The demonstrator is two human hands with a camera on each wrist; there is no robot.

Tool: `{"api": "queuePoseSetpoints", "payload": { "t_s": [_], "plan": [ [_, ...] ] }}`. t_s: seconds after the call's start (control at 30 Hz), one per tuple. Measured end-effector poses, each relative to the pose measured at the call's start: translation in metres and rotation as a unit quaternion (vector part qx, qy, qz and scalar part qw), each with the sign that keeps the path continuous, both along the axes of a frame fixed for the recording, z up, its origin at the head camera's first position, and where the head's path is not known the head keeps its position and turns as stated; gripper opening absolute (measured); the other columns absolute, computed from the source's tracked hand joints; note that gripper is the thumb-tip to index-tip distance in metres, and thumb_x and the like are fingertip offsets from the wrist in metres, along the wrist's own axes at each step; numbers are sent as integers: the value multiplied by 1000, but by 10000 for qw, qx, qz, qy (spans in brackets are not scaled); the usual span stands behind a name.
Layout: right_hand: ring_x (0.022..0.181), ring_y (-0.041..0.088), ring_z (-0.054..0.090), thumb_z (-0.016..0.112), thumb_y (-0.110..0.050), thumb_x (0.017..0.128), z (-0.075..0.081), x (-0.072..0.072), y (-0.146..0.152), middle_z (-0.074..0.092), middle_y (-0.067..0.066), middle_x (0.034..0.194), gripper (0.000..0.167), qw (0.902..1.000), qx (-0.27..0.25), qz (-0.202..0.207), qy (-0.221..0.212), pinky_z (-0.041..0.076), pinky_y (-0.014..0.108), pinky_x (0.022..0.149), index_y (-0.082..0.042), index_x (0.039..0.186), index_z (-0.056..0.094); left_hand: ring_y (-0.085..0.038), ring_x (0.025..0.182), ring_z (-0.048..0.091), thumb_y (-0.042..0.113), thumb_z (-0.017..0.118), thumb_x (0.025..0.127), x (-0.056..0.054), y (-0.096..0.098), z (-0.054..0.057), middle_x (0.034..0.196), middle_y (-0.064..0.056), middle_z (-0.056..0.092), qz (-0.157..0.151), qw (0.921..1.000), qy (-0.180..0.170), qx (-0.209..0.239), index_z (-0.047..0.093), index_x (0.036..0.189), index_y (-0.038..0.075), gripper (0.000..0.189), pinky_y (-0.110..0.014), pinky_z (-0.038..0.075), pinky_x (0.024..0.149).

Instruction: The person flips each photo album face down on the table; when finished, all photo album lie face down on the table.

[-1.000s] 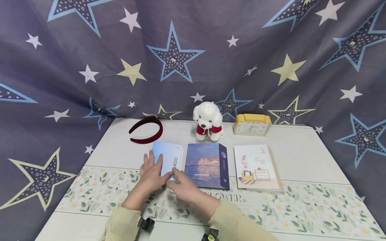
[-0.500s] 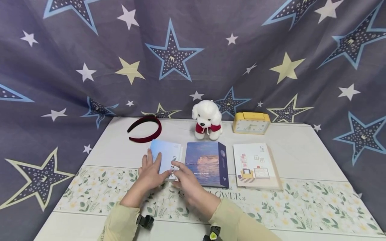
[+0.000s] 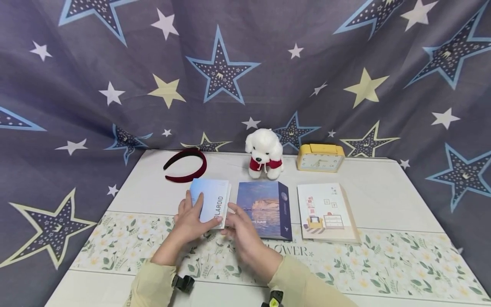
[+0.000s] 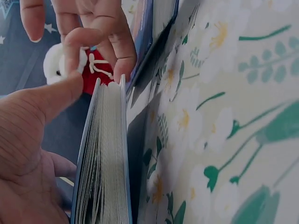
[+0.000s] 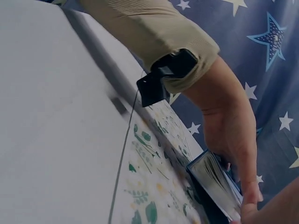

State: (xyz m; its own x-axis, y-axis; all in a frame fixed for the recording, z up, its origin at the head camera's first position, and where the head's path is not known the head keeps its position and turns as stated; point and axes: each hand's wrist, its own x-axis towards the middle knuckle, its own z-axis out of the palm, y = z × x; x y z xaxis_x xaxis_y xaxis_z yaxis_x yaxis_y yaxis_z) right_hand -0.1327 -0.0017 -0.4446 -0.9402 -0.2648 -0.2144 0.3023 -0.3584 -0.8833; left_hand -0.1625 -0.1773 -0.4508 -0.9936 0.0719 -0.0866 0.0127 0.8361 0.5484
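Observation:
A light-blue photo album [image 3: 212, 198] marked POLAROID lies at the left of the row of books, its page edges showing in the left wrist view. My left hand [image 3: 192, 221] lies over its left side, fingers spread and mostly straight, thumb reaching across the cover to the lower right corner. At that corner my right hand [image 3: 243, 232] pinches the album's edge with bent fingers. The right fingertips [image 4: 124, 70] meet the back cover's edge in the left wrist view. A dark-blue photo album [image 3: 258, 209] with a cliff picture sits just right, partly behind my right hand.
A dark-red headband [image 3: 199, 166], a white plush dog [image 3: 264, 149] and a yellow clock [image 3: 321, 157] stand along the back. An illustrated book [image 3: 326, 213] lies to the right. The table [image 3: 387, 264] has a floral band and ends at a star-patterned curtain [image 3: 307, 85].
My right hand has moved from the light-blue album's lower cover to its right edge. The album has shifted slightly left, and my left hand with it.

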Motion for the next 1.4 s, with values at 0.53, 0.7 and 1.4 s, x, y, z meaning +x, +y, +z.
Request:
{"api": "queuePoseSetpoints", "payload": {
  "t_s": [0.53,0.7,1.4],
  "plan": [
    [87,14,53,45,-14,97,3,-7,9,36,30,145,63,9991,-267,137,-292,44,24,71,2,153,21,-49,143,5,71,71,70,-1,4,-3,158,-28,-8,-36,9999,71,-77,15,157,8,121,-71,17,104],
    [88,13,54,51,-16,97,1,-7,9,37,24,146,65,9994,-190,214,-201,46,25,71,-3,154,22,-55,141,4,72,71,69,2,6,-2,158,-31,-4,25,9997,226,-103,19,156,6,120,-72,10,107],
    [113,28,55,50,-15,99,-10,-17,1,55,13,134,49,9956,-133,924,32,44,49,100,-8,147,43,-49,137,31,29,66,85,8,10,25,155,-22,28,235,9925,159,1189,32,153,11,79,-61,34,105]
  ]
}}
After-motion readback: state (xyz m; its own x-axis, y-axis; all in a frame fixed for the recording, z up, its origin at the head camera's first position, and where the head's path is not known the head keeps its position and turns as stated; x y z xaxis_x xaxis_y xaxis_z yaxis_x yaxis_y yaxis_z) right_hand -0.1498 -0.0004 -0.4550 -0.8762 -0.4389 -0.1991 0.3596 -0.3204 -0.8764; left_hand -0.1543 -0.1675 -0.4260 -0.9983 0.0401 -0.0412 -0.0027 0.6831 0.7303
